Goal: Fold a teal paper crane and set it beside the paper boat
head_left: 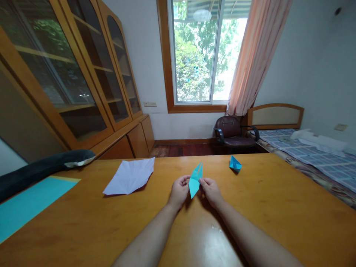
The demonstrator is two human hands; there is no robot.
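A folded turquoise paper piece point(195, 180), narrow and pointed with two tips at its far end, is held above the wooden table point(278, 207). My left hand point(179, 191) pinches its left edge and my right hand point(210, 190) pinches its right edge. Farther back and to the right, a small finished blue folded paper shape point(235, 164) rests on the table. A creased white paper sheet point(130, 176) lies flat to the left of my hands.
A turquoise sheet point(25, 205) covers the table's left corner, with a dark padded object point(44, 167) behind it. Beyond the table stand a glass-door wooden cabinet point(83, 85), a dark office chair point(232, 133), a window with a pink curtain point(256, 55), and a bed point(319, 155).
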